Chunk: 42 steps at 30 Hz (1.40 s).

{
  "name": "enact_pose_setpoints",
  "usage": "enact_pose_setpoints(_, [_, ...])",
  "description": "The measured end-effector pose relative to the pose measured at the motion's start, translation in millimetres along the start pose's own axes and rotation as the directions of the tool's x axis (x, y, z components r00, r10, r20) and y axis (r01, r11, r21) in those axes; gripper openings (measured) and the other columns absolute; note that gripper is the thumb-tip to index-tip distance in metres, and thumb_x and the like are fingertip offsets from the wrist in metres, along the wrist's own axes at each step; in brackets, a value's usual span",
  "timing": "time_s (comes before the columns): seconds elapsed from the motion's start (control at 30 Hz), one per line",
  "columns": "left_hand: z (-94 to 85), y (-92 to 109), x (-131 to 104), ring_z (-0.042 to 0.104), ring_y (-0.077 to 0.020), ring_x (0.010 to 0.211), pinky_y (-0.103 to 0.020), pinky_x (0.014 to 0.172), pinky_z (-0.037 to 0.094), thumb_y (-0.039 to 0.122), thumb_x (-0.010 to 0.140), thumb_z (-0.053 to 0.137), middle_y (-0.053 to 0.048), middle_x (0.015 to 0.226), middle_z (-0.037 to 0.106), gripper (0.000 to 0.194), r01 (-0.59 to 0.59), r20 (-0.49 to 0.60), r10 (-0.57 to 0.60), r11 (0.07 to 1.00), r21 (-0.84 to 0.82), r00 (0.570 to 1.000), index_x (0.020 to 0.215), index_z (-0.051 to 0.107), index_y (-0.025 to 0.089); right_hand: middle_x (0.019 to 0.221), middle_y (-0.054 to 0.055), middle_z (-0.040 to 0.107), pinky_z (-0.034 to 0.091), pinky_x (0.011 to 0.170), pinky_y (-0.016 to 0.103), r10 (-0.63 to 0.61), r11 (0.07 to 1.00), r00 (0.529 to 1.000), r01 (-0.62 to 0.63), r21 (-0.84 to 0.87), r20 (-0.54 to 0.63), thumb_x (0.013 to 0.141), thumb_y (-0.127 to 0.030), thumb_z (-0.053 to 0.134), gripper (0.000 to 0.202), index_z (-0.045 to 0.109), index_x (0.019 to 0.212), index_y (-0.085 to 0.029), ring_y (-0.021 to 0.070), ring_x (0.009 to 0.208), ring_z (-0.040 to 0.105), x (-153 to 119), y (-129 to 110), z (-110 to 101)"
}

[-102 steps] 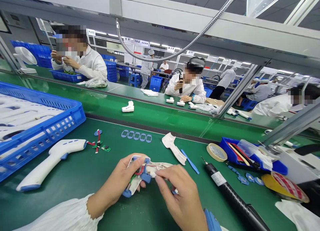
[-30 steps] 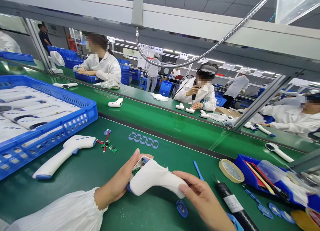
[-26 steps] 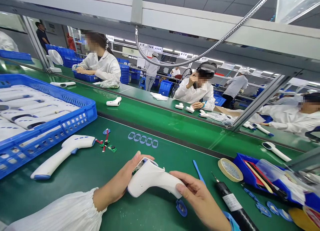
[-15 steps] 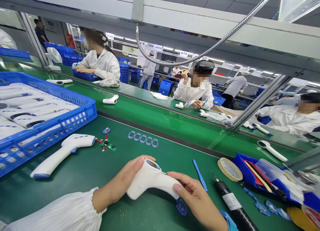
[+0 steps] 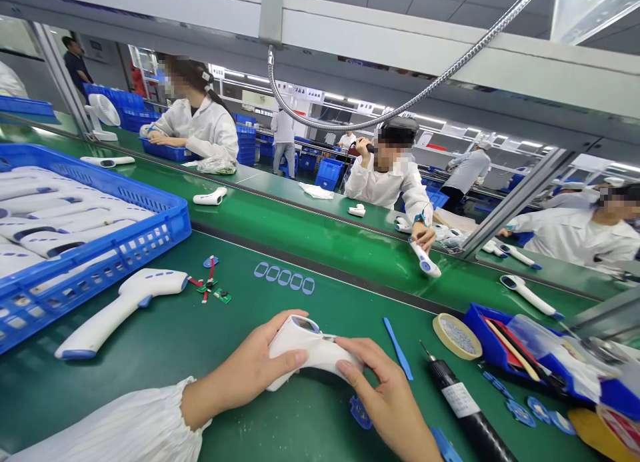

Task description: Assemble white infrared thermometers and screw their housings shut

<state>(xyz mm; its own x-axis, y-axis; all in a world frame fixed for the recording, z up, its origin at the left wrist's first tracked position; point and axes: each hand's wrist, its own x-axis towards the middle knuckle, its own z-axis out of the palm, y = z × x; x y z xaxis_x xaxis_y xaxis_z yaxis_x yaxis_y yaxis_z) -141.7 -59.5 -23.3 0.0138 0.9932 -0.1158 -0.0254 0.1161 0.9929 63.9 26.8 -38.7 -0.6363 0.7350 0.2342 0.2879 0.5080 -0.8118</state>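
A white infrared thermometer (image 5: 316, 357) with a small display window is held between both hands over the green bench. My left hand (image 5: 245, 369) grips its head end, thumb across the near side. My right hand (image 5: 387, 392) is closed round the handle end, fingers on top and thumb below. Under the right hand lies a round blue part (image 5: 360, 412). Another white thermometer (image 5: 133, 305) rests on the bench to the left, beside small green circuit boards (image 5: 207, 287) with red strips. A slim blue pry tool (image 5: 399, 349) lies just past my right hand.
At left stands a blue crate (image 5: 167, 222) full of thermometers. Blue frames (image 5: 284, 278) lie in a row. On the right are an electric screwdriver (image 5: 463, 402), a screw dish (image 5: 457, 337) and a blue parts bin (image 5: 500, 345). Beyond runs a green conveyor (image 5: 310, 222), with co-workers across it.
My left thumb has shifted from the top of the thermometer to its near side, and the thermometer has turned slightly. Across the conveyor, a co-worker has reached forward with a thermometer over the belt.
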Motion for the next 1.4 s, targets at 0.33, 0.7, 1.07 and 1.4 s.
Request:
enact_pose_setpoints(0.33, [13.5,2,-2,0.058,-0.0156,0.088,-0.024,0.079,0.041,0.023,0.077,0.06,0.003,0.111,0.061,0.08,-0.202,0.015,0.215,0.885,0.42,0.976,0.137,0.008,0.033,0.125,0.005,0.049,0.038,0.096,0.034,-0.202,0.978,0.977,0.205,-0.046,0.062,0.082,-0.035,0.064,0.049,0.046,0.126,-0.027,0.0239,0.114,0.044,9,-34,11])
enact_pose_setpoints(0.7, [-0.5,-3,-1,0.054,-0.0149,0.106,-0.023,0.092,0.041,0.029,0.086,0.054,0.002,0.118,0.059,0.033,-0.423,0.043,0.476,0.733,0.533,0.878,0.118,0.051,0.033,0.108,0.005,0.051,0.044,0.08,0.029,-0.133,0.94,0.989,0.146,0.307,-0.06,0.09,-0.028,0.046,0.022,0.046,0.112,-0.024,0.0193,0.096,0.052,5,-32,21])
enact_pose_setpoints(1.07, [19.6,-5,2,0.057,-0.0191,0.1,-0.027,0.086,0.045,0.03,0.086,0.052,-0.004,0.11,0.063,0.027,-0.402,-0.109,0.533,0.742,0.537,0.839,0.112,0.058,0.024,0.101,0.005,0.052,0.045,0.077,0.029,-0.155,0.917,0.966,0.218,0.333,-0.205,0.089,-0.033,0.049,0.018,0.051,0.104,-0.022,0.0185,0.092,0.053,15,-26,30])
enact_pose_setpoints(1.4, [0.5,5,3,0.037,-0.0306,0.125,-0.046,0.101,0.034,0.039,0.08,0.058,-0.011,0.138,0.039,0.058,-0.316,-0.187,0.541,0.701,0.64,0.82,0.131,0.036,0.022,0.07,-0.002,0.052,0.042,0.056,0.025,0.144,0.937,0.979,-0.182,0.298,0.146,0.08,-0.042,0.061,0.028,0.055,0.088,-0.016,0.0125,0.059,0.05,13,-13,6])
